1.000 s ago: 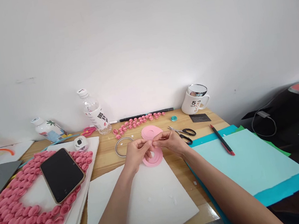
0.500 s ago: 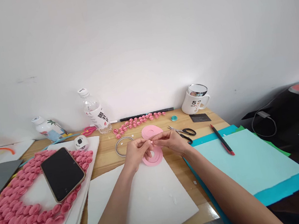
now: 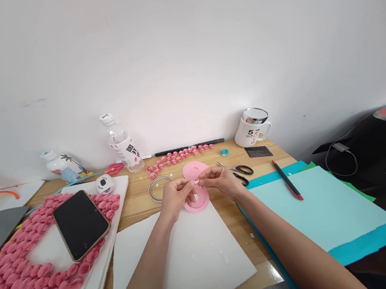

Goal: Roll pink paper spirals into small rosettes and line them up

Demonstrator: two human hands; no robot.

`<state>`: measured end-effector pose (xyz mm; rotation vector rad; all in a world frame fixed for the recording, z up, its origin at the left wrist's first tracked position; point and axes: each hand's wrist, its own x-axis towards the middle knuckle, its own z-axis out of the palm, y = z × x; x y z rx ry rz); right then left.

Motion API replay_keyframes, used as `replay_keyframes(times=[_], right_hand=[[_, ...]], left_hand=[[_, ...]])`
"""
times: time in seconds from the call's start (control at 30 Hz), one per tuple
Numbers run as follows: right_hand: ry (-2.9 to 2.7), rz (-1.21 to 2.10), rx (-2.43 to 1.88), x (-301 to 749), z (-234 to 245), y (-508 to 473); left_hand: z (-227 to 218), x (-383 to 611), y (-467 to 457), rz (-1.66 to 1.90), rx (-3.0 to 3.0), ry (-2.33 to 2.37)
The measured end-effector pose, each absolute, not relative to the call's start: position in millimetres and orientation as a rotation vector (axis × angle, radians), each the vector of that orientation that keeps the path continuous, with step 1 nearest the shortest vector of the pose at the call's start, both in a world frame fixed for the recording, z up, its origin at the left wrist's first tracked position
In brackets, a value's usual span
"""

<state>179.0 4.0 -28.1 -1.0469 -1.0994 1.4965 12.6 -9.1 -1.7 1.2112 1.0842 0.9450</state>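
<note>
In the head view, the left hand (image 3: 175, 198) and right hand (image 3: 222, 182) pinch a pink paper strip (image 3: 197, 182) at their fingertips, probably because it is so narrow. It sits near the white sheet's (image 3: 195, 267) far edge; rolled pink paper rosettes (image 3: 176, 157) lie beyond, seemingly out of the way.

Near the back edge of the worktop (image 3: 133, 207), a pen (image 3: 210, 142) lies behind paper rosettes (image 3: 180, 154); paper discs (image 3: 201, 165) lie before them. Leftward, a smartphone (image 3: 82, 225) rests on a rosette wreath (image 3: 21, 278); paper sheets (image 3: 322, 208) cross the right edge.
</note>
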Motion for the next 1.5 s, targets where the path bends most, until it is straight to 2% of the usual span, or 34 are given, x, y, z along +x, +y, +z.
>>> replay_keyframes(times=[0.87,1.5], right_hand=[[-1.098,1.617,-0.962,180.0,-23.7,3.0],[-1.022,1.533,-1.011,178.3,-30.0,5.8]], left_hand=[[3.3,13.2,-10.1,0.96,1.175,1.08],[-0.2,13.0,-9.1,0.946,1.179,1.096]])
